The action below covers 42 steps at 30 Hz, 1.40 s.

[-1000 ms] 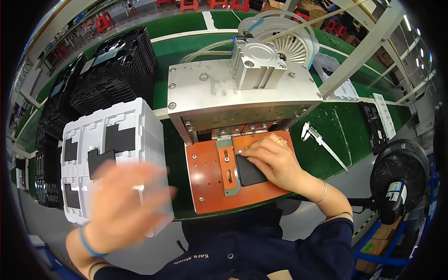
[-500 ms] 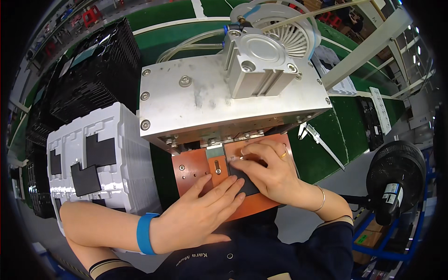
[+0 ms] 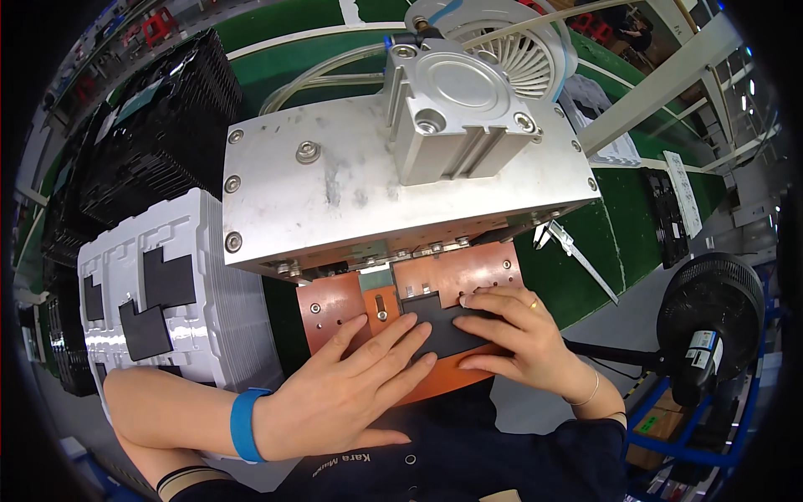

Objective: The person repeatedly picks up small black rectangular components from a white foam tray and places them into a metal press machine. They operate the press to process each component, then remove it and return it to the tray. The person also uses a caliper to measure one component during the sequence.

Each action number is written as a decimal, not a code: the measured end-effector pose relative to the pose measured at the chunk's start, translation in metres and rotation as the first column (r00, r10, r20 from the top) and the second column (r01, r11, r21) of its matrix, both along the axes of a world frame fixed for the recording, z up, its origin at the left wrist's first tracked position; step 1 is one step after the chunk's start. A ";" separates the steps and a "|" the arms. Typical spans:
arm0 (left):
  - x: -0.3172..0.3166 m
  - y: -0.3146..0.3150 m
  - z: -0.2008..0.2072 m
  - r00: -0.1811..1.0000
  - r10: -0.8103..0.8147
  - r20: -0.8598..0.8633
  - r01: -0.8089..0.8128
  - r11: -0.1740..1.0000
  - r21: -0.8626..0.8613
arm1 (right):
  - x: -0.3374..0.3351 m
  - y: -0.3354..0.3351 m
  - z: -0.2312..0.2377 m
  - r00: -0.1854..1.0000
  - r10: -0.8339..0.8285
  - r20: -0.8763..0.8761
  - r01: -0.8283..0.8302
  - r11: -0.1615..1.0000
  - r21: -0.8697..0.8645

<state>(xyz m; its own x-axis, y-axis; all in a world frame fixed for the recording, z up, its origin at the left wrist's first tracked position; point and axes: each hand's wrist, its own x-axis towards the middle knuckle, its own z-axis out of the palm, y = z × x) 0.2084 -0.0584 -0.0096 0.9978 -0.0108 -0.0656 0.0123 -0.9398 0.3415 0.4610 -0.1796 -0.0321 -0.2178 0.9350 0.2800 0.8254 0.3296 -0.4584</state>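
Observation:
A flat black notched piece (image 3: pixel 442 330) lies on the orange-brown base plate (image 3: pixel 485 268) of a metal press, in front of its raised block. My left hand (image 3: pixel 347 393) is stretched out flat, with its fingertips on the left edge of the black piece. The fingers of my right hand (image 3: pixel 527 339) rest spread on the piece's right part, the thumb apart near its lower right. Neither hand grips anything. A slotted orange block (image 3: pixel 381 311) with a screw stands just left of the piece.
The press's silver housing (image 3: pixel 335 184) with an air cylinder (image 3: pixel 460 109) overhangs the plate. White trays (image 3: pixel 238 309) holding black pieces are stacked at left, black trays (image 3: pixel 159 134) behind. A caliper (image 3: pixel 577 255) lies right, near a black fan (image 3: pixel 711 309).
My right hand has moved right and toward me, off the upper part of the plate, uncovering the black piece. The left hand has shifted slightly left in the picture, as has the press.

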 end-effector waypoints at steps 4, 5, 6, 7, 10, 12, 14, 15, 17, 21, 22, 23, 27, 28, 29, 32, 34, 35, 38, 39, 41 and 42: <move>0.002 0.007 0.000 0.999 0.046 0.019 -0.046 0.999 -0.020 | 0.004 0.007 -0.005 1.000 0.012 -0.028 -0.012 1.000 0.018; 0.002 0.009 0.000 0.998 0.061 0.021 -0.060 0.998 -0.032 | 0.005 0.012 -0.005 0.999 0.020 -0.035 -0.019 0.999 0.030; 0.003 0.011 -0.002 0.997 0.074 0.024 -0.073 0.996 -0.049 | 0.006 0.017 -0.007 0.999 0.026 -0.039 -0.025 0.999 0.037; 0.004 0.014 -0.004 0.996 0.087 0.027 -0.085 0.994 -0.066 | 0.008 0.022 -0.008 0.999 0.033 -0.043 -0.031 0.999 0.045; 0.007 0.020 -0.005 0.994 0.106 0.029 -0.103 0.992 -0.077 | 0.011 0.032 -0.008 0.998 0.040 -0.045 -0.037 0.997 0.069; 0.008 0.020 -0.006 0.994 0.105 0.033 -0.102 0.993 -0.064 | 0.012 0.036 -0.009 0.998 0.046 -0.050 -0.042 0.996 0.073; 0.008 0.020 -0.007 0.994 0.105 0.030 -0.103 0.993 -0.052 | 0.012 0.037 -0.008 0.997 0.049 -0.062 -0.045 0.997 0.060; 0.008 0.020 -0.007 0.994 0.106 0.026 -0.105 0.993 -0.046 | 0.013 0.037 -0.009 0.997 0.047 -0.067 -0.043 0.997 0.058; 0.008 0.019 -0.007 0.994 0.110 0.020 -0.109 0.993 -0.039 | 0.013 0.036 -0.010 0.996 0.043 -0.077 -0.039 0.998 0.055; 0.008 0.018 -0.008 0.993 0.116 0.018 -0.116 0.993 -0.030 | 0.014 0.038 -0.011 0.994 0.046 -0.098 -0.042 0.998 0.041; 0.008 0.018 -0.008 0.993 0.118 0.020 -0.117 0.993 -0.028 | 0.014 0.038 -0.011 0.994 0.044 -0.101 -0.041 0.999 0.032; 0.008 0.018 -0.008 0.993 0.117 0.019 -0.116 0.993 -0.022 | 0.014 0.037 -0.011 0.994 0.042 -0.103 -0.040 0.999 0.022; 0.009 0.017 -0.005 0.993 0.120 0.002 -0.119 0.993 -0.008 | 0.013 0.037 -0.007 0.994 0.025 -0.110 -0.028 0.999 -0.030; 0.009 0.017 -0.005 0.992 0.122 -0.003 -0.122 0.992 -0.008 | 0.013 0.037 -0.006 0.993 0.025 -0.114 -0.030 0.999 -0.042; 0.008 0.017 -0.004 0.992 0.122 -0.010 -0.123 0.992 -0.004 | 0.013 0.037 -0.005 0.993 0.025 -0.119 -0.031 0.998 -0.053; 0.009 0.018 -0.003 0.993 0.117 -0.019 -0.117 0.993 0.004 | 0.012 0.038 -0.003 0.994 0.018 -0.108 -0.023 0.999 -0.048; 0.009 0.017 -0.002 0.993 0.118 -0.019 -0.118 0.993 0.008 | 0.013 0.037 -0.004 0.992 0.010 -0.124 -0.020 0.997 -0.073; 0.010 0.017 -0.002 0.993 0.116 -0.017 -0.116 0.993 0.006 | 0.013 0.036 -0.005 0.991 0.006 -0.131 -0.018 0.996 -0.086; 0.010 0.018 -0.002 0.993 0.115 -0.018 -0.115 0.993 -0.010 | 0.013 0.036 -0.005 0.990 -0.003 -0.141 -0.009 0.997 -0.082; 0.010 0.017 -0.002 0.993 0.120 -0.020 -0.120 0.993 -0.020 | 0.013 0.037 -0.004 0.990 0.004 -0.139 -0.017 0.996 -0.092; 0.010 0.017 -0.003 0.992 0.122 -0.020 -0.123 0.992 -0.036 | 0.014 0.039 -0.002 0.991 0.017 -0.136 -0.032 0.993 -0.110; 0.010 0.018 -0.002 0.993 0.120 -0.015 -0.121 0.992 -0.039 | 0.014 0.040 -0.001 0.992 0.031 -0.121 -0.044 0.994 -0.104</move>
